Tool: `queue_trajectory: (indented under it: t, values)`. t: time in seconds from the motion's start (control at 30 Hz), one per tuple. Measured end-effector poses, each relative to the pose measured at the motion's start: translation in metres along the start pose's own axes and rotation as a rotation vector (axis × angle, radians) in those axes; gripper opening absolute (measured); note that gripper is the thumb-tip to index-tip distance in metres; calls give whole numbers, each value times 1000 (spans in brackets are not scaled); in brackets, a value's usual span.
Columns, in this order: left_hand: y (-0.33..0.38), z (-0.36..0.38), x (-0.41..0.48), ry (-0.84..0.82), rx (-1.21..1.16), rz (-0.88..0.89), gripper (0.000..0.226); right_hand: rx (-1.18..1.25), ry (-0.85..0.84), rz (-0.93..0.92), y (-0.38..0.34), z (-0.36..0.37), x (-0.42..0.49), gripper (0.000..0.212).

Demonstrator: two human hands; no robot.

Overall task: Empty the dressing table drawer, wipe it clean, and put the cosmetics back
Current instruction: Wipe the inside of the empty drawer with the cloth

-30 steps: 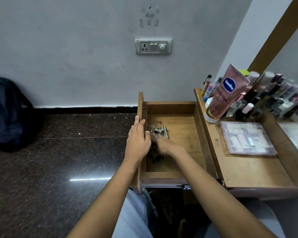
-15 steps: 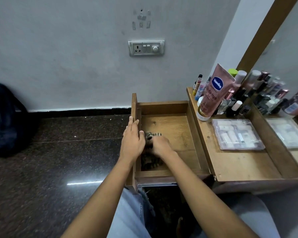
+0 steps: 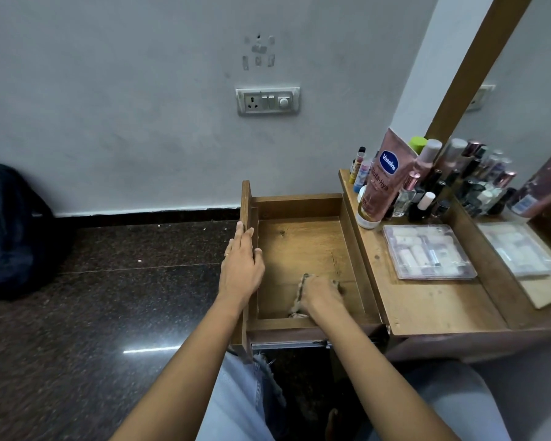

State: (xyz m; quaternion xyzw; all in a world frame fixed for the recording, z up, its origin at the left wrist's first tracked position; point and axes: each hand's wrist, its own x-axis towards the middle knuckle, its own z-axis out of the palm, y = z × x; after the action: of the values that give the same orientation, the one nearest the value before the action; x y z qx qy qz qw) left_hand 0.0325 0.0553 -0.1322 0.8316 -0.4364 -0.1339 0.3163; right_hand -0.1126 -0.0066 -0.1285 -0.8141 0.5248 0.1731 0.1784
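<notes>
The right hand is bunched over a striped cloth, fingers curled down on it and pressing it onto the wooden floor of the open drawer. Only the cloth's edge shows, on the thumb side of the hand. Grip and cloth sit in the near part of the drawer, closer to the table-side wall; ahead of them is bare drawer floor.

Across the drawer from the grip, the left hand lies on the tall side board, fingers straight and together along its top, thumb tip on the inner face.

Beyond the wall beside the grip is the dressing table top, with a clear plastic case, a pink lotion tube and a cluster of small bottles.
</notes>
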Motion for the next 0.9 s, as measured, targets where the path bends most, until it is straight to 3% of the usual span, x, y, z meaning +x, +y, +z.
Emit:
queue_trajectory:
  t: [0.17,0.3,0.53,0.7,0.9]
  values:
    - [-1,1,0,2,-12,-8,50,-30,-104,50,33,-19,17,32]
    - [-1,0,-1,18,-42,16,49,-14,-210,-9,33,-29,51,53]
    - [-1,2,-1,30,-50,-12,49,194,73,14,-2,-35,107,80]
    - [1,4,1,39,-48,-38,49,202,125,8,-31,-29,122,83]
    - [0,3,1,45,-60,-19,48,156,133,-216,-55,-17,120,82]
